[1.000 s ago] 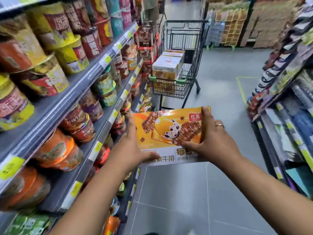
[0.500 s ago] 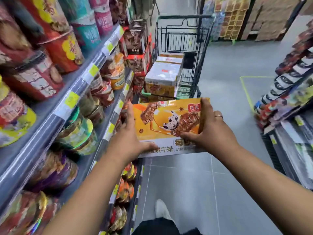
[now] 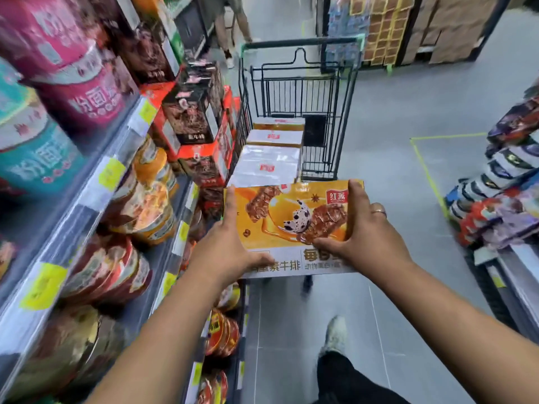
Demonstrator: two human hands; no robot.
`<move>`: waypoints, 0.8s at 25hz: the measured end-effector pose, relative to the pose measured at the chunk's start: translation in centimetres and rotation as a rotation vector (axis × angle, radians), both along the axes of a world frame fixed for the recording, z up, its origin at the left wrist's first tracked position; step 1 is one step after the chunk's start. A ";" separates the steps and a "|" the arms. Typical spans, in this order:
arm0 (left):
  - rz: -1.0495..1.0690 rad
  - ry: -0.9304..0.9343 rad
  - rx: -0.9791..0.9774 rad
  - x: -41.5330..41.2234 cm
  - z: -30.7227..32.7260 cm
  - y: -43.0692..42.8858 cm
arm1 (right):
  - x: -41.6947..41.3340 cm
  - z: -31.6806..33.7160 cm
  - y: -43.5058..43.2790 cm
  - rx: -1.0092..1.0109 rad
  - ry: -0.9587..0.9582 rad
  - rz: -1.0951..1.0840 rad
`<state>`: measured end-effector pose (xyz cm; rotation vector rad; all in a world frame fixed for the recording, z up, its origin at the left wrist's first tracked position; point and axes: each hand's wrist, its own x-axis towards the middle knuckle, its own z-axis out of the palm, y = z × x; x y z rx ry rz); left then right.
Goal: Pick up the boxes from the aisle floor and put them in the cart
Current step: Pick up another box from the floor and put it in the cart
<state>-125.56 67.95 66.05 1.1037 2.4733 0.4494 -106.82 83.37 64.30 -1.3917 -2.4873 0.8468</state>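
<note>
I hold an orange and white snack box (image 3: 291, 217) out in front of me with both hands. My left hand (image 3: 224, 246) grips its left edge and my right hand (image 3: 364, 231), with a ring on one finger, grips its right edge. The box hangs just over the near end of the black wire cart (image 3: 300, 91). Three similar boxes (image 3: 268, 161) lie in a row inside the cart, along its left side. The cart's near rim is hidden behind the held box.
Shelves of instant noodle bowls (image 3: 140, 205) and dark cartons (image 3: 189, 112) run close along the left. Low racks of packets (image 3: 501, 182) stand on the right. A person's legs (image 3: 233, 24) show beyond the cart. My shoe (image 3: 335, 333) is on the grey floor.
I have walked toward the cart. It now looks much larger and sits directly behind the box. Both hands keep the same grip.
</note>
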 end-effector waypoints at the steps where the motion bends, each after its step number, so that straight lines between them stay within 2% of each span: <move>1: 0.012 0.012 0.006 -1.7 -0.2 2.5 | -1.8 -0.2 2.6 0.007 0.004 0.005; 10: 0.065 -0.009 -0.046 -15.1 -0.1 20.9 | -16.3 -0.8 21.9 -0.017 -0.026 0.059; 20: 0.019 -0.025 -0.093 -32.8 -5.4 38.9 | -32.8 -5.7 35.9 -0.103 -0.007 -0.109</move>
